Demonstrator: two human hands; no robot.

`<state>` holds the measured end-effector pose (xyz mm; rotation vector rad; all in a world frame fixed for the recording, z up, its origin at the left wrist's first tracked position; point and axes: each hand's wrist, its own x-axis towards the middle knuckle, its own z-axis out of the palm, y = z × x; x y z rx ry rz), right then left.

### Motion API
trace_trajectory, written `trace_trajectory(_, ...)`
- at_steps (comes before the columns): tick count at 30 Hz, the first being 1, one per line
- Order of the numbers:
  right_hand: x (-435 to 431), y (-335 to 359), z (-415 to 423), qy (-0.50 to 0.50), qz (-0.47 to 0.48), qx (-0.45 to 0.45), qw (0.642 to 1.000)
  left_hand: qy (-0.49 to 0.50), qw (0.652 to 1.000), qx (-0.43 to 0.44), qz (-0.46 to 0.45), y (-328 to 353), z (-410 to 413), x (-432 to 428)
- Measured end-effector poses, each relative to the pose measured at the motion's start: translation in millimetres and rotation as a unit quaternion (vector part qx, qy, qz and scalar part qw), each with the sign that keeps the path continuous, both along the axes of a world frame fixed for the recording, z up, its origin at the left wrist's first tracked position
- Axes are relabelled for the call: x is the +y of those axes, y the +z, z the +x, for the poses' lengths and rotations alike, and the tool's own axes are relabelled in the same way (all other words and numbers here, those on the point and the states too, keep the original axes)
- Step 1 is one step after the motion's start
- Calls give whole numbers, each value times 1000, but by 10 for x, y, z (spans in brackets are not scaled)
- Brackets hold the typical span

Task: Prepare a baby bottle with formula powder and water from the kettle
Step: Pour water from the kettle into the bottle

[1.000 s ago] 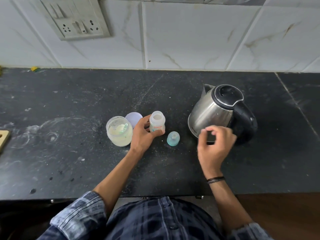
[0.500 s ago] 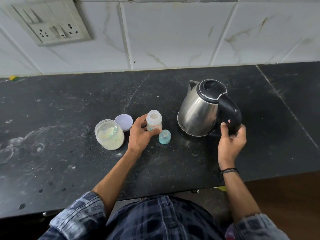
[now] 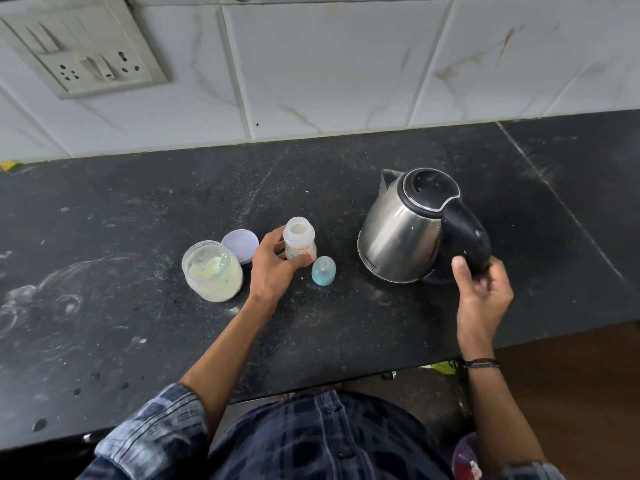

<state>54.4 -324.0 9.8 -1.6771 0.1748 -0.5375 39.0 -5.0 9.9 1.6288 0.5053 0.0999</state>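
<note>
Baby bottle (image 3: 300,243), upright and uncapped on the dark countertop (image 3: 138,341), near its middle, whitish at the open mouth; gripped low down by the left hand (image 3: 273,268), thumb laid across the near side just under the printed label, fingers (image 3: 276,236) curled closely round the far side, palm off to the left; teal nipple cap (image 3: 323,270) standing just right of the bottle's foot, close by the left thumb tip, touching or not impossible to tell; formula jar (image 3: 213,271) left of that hand, lidless, with pale powder and a greenish scoop (image 3: 221,261) inside; lilac lid (image 3: 240,244) lying flat just behind the jar, between it and the hand.

Steel kettle (image 3: 401,233) well right of the bottle, black top closed, spout turned away toward the tiled wall (image 3: 329,64); right hand (image 3: 483,292) at the lower end of the black handle (image 3: 465,233), thumb raised against its near side, other fingers bent round beneath it and blurred, nothing else held; dark band (image 3: 481,363) at the right wrist; switch and socket plate (image 3: 86,53) on the wall, upper left.
</note>
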Motion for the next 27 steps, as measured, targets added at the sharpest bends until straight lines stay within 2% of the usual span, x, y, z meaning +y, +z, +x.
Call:
trace_trajectory(5,-30,35,-136,-36,-50,-5,998,-7,1000,1,-1,-1,-18,-39)
trace_trajectory(10,121,80,-189,-127,-114,-31,985,-10,1000,-4,3,9,-62,-22)
trace_trajectory(15,205,121,-247,-194,-155,-2,969,-7,1000,-6,10,34,-85,19)
trace_trajectory(23,316,154,-316,-230,-167,40,958,-11,1000,-9,16,42,-113,24)
trace_trajectory(27,325,109,-312,-214,-129,54,967,-9,1000,-6,15,43,-126,22)
